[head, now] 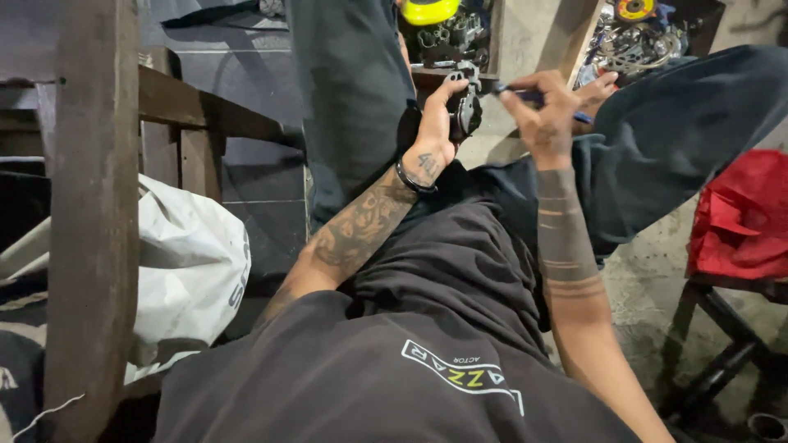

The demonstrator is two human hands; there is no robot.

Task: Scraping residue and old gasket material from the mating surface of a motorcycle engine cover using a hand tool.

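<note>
Seen from above, seated, legs in dark trousers stretched out. Left hand (433, 135) raised between the knees, grip wrapped around a small dark metal part (465, 111), thumb up along its side, black wristband just below. Right hand (546, 115) just right of the metal part, grip pinched narrow on a slim blue-handled tool (535, 97), its tip pointing left and touching or nearly touching the part; cannot tell which. Beyond the metal part, a low wooden shelf (447, 78) crowded with metal pieces, a yellow round thing (428, 10) above them. Further right of the part, a pile of shiny metal hardware (632, 41). Far right, a red cloth (743, 217) on a dark stool. Far left of the part, a white sack (193, 262) behind a wooden post (92, 213).
</note>
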